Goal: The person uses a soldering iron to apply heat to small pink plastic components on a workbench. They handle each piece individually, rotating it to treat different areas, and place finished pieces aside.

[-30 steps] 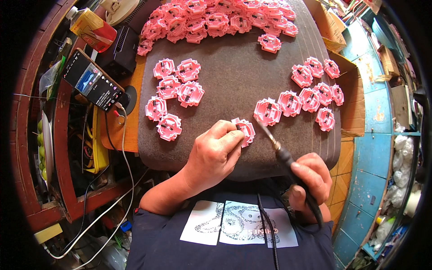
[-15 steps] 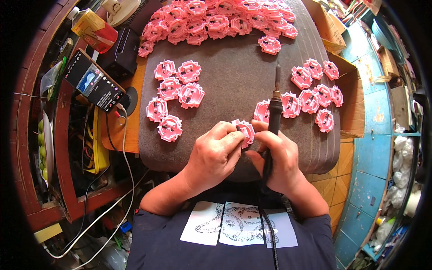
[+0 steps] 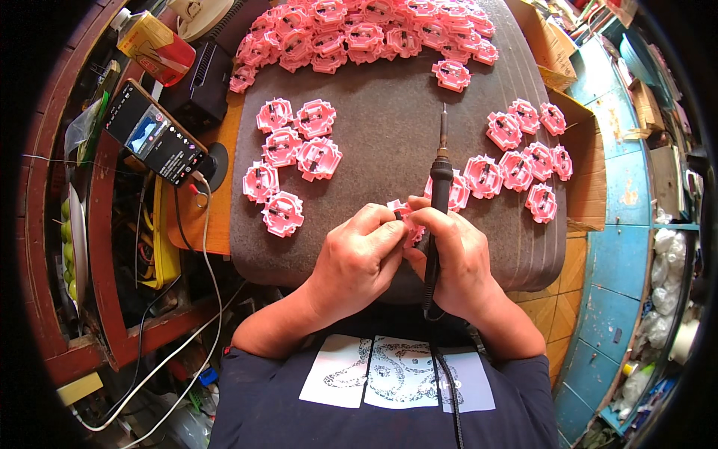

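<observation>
My left hand (image 3: 355,258) is closed on a pink plastic housing (image 3: 413,233) with a small dark piece in it, low on the grey padded mat (image 3: 374,120). My right hand (image 3: 460,266) holds a black-handled soldering iron (image 3: 437,194), its metal tip pointing away from me. Its fingertips also touch that housing, which is partly hidden between both hands. Just behind the right hand lies another housing (image 3: 458,193). Loose groups of similar housings, with dark parts inside, lie left (image 3: 281,146) and right (image 3: 517,170) of the hands.
A heap of pink housings (image 3: 365,36) covers the mat's far end. At left are a phone (image 3: 153,135) on a stand with cables, a bottle (image 3: 155,49) and a black box (image 3: 198,90). Cardboard boxes (image 3: 583,157) flank the right side; bags (image 3: 666,269) lie beyond.
My right hand has come up from the lower right to meet my left hand at the housing, swinging the iron's tip away from me. The left hand has barely moved.
</observation>
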